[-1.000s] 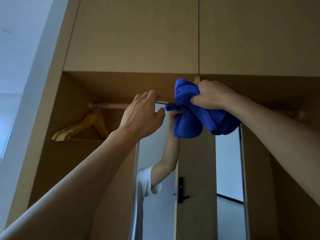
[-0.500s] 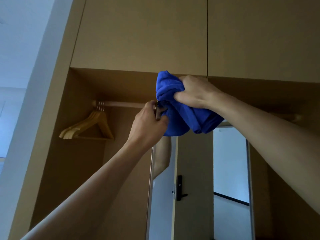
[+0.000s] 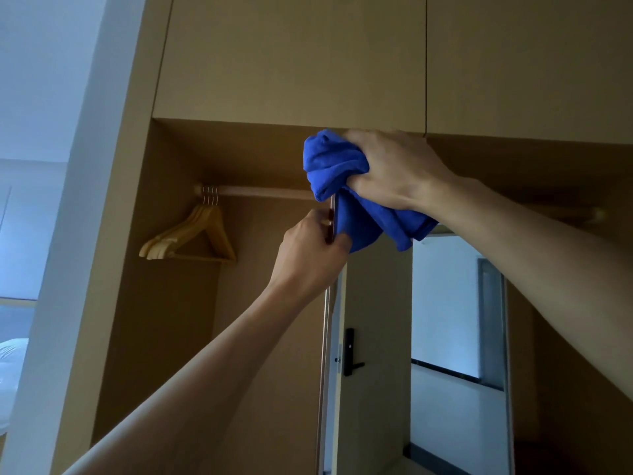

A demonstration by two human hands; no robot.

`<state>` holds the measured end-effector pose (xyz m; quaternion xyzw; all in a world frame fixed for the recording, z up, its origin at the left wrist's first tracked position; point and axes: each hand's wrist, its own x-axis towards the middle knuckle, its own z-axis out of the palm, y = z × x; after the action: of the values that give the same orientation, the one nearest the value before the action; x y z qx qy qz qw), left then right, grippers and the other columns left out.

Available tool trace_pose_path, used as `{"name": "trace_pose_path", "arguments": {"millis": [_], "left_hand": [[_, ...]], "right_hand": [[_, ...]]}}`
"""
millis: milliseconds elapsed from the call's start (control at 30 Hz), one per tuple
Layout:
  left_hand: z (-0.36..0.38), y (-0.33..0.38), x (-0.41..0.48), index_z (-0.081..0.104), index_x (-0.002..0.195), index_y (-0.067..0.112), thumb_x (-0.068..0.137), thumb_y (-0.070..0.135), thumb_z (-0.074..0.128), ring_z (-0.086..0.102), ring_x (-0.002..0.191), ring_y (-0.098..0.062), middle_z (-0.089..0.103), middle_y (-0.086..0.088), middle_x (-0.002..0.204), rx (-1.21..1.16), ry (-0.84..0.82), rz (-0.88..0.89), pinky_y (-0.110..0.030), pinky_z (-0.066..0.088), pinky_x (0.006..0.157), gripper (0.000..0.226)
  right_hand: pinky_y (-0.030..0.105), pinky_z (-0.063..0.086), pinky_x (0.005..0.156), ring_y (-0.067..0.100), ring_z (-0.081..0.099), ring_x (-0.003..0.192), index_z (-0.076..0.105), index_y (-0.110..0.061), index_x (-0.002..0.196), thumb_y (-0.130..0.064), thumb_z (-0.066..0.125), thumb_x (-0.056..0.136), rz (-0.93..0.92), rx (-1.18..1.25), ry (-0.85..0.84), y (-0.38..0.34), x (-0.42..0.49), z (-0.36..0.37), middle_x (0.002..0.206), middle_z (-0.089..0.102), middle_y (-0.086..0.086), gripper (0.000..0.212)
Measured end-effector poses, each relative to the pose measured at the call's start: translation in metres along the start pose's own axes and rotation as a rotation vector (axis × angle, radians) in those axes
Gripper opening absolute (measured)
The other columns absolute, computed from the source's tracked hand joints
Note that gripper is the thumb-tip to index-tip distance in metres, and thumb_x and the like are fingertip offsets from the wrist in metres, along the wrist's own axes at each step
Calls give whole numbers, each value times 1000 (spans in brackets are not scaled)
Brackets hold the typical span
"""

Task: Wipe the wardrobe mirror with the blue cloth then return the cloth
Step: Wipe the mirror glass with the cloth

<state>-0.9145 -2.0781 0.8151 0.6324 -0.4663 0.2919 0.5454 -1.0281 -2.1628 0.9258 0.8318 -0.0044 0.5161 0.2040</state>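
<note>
1. Two bare hands are raised in front of an open wardrobe (image 3: 291, 63), and both work at the top left corner of the mirror (image 3: 455, 320).
2. The right hand (image 3: 394, 173) has its fingers curled tightly round the blue cloth (image 3: 346, 186), which is bunched into a wad. This hand sits just under the bottom edge of the upper cabinet doors.
3. The wad of the blue cloth lies over the mirror's top left corner. Loose folds hang below the right hand and cross the mirror's top edge. The lowest left fold touches the thumb of the left hand (image 3: 311, 255).
4. The left hand pinches the mirror's left upright edge just below the top corner. The grip is narrow: the thin edge sits between thumb and fingers.
5. The mirror stands upright inside the wardrobe opening, turned at an angle to the camera. Its glass reflects a pale wall and a door with a black handle (image 3: 351, 351).
6. The cloth hides the corner itself. It probably touches the glass there, but it could be touching only the frame.
7. A hanging rail (image 3: 260, 192) runs from the wardrobe's left side wall and passes behind the cloth. Wooden hangers (image 3: 191, 238) hang at the rail's left end, well apart from both hands.
8. White bedding (image 3: 10, 371) shows at the lower left edge of the view, beyond the wardrobe's left side.
</note>
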Motion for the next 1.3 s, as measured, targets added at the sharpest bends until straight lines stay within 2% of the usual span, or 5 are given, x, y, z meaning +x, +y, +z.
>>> {"name": "trace_pose_path", "arguments": {"millis": [433, 767, 900, 1033, 1300], "left_hand": [[-2, -22, -47, 66, 127, 24, 96, 25, 54, 70, 91, -15, 72, 10, 95, -156, -76, -142, -34, 56, 83, 33], [9, -46, -97, 68, 115, 24, 93, 26, 57, 72, 84, -13, 74, 6, 89, -266, -124, -264, -38, 59, 79, 25], [18, -53, -116, 67, 98, 24, 89, 31, 58, 70, 80, -11, 73, 6, 86, -286, -98, -333, -28, 51, 69, 15], [23, -57, -135, 70, 111, 27, 86, 34, 57, 69, 88, -10, 74, 8, 94, -278, -110, -374, -33, 55, 75, 30], [28, -63, -157, 67, 120, 26, 98, 22, 62, 67, 89, -5, 71, 12, 99, -235, -112, -391, -30, 59, 79, 22]], "right_hand": [[33, 29, 72, 26, 47, 104, 58, -22, 123, -25, 62, 79, -197, -308, -26, -26, -20, 6, 111, 59, 0, 44], [33, 34, 72, 21, 47, 105, 59, -22, 116, -32, 63, 77, -282, -284, -117, -46, -65, 34, 109, 57, -3, 41], [34, 31, 67, 20, 48, 98, 60, -20, 108, -30, 60, 76, -321, -288, -142, -52, -85, 44, 103, 56, -3, 34], [33, 36, 67, 20, 48, 102, 58, -20, 115, -27, 59, 78, -340, -271, -151, -49, -91, 48, 110, 55, -2, 37], [40, 36, 74, 32, 50, 111, 57, -10, 119, -22, 61, 81, -279, -335, 4, -48, -66, 42, 117, 57, 10, 41]]}}
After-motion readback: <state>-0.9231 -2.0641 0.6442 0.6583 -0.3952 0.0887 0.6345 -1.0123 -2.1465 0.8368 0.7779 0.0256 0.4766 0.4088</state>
